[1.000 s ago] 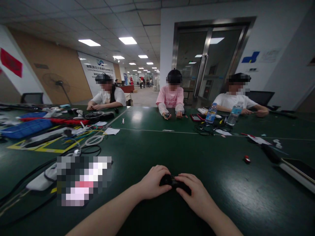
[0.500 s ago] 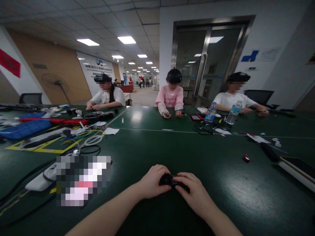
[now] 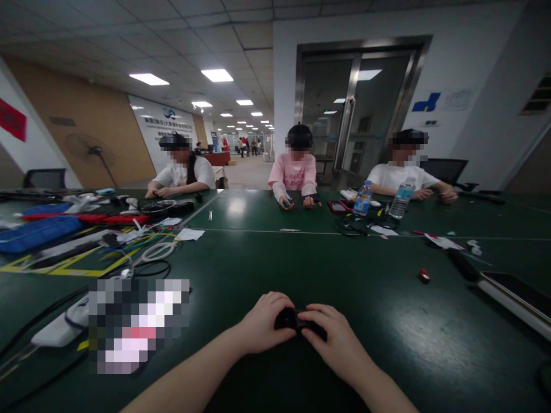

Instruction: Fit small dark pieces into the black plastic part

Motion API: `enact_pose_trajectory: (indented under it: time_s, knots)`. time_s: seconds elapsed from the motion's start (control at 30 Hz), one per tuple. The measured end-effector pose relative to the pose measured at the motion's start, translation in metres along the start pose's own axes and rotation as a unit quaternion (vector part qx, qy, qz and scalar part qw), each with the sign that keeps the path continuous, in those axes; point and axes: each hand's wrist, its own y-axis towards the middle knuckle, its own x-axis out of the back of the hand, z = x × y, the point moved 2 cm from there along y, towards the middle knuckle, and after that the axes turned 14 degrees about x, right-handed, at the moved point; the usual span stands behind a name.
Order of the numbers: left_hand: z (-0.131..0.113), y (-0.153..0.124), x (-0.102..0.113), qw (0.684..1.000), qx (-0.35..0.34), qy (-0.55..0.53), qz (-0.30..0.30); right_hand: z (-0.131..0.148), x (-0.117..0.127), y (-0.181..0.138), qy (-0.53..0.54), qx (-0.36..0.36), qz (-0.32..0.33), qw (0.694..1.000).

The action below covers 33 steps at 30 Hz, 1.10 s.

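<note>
A small black object (image 3: 297, 322) is held between my two hands, low over the green table (image 3: 241, 269). Its kind does not show, since my fingers cover much of it; a dark rounded end is on the left and a flatter dark part on the right. My left hand (image 3: 266, 322) wraps its fingers and thumb round the left end. My right hand (image 3: 333, 331) grips the right part, with fingers along the top and thumb at the near side.
On the left lie a white power strip (image 3: 60, 328), a pixelated patch, cables (image 3: 157, 250) and a blue tray (image 3: 41, 234). To the right are a small red object (image 3: 424, 276) and a flat device (image 3: 516, 298). Bottles (image 3: 363, 198) stand farther back. Several people sit across the table.
The view has turned slightly, so the scene sits a little farther left and lower. Both hands keep their grip on the black object, with only slight finger movement.
</note>
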Motion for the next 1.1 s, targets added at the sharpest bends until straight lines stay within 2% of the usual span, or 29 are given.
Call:
enact_pose_trajectory:
  time_s: [1.1]
  knots:
    - [0.0013, -0.0006, -0.0025, 1.000, -0.005, -0.005, -0.008, 0.0019, 0.0026, -0.0008, 0.010, 0.006, 0.014, 1.000]
